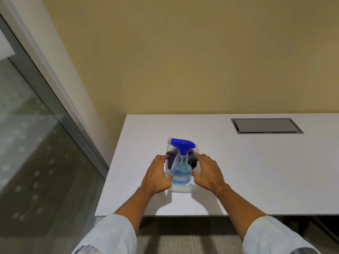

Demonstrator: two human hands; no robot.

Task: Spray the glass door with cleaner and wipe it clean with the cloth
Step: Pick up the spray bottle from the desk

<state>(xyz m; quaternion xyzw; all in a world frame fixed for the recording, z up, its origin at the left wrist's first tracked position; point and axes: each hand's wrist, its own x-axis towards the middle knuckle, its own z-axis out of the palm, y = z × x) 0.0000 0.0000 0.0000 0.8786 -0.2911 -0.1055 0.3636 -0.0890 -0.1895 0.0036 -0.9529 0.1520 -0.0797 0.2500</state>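
A clear plastic container (pixel 183 188) stands on the white table (pixel 256 171) near its front left corner. Inside it a clear spray bottle (pixel 180 167) with blue liquid and a blue trigger head stands upright. A dark cloth (pixel 172 156) is tucked behind the bottle. My left hand (pixel 157 176) grips the container's left side and my right hand (pixel 208 174) grips its right side. The glass door (pixel 33 143) with a grey metal frame is to the left of the table.
A grey rectangular cable hatch (pixel 266 125) is set into the table at the back right. A beige wall (pixel 183 52) rises behind the table. Grey carpet (pixel 183 241) lies below the table's front edge.
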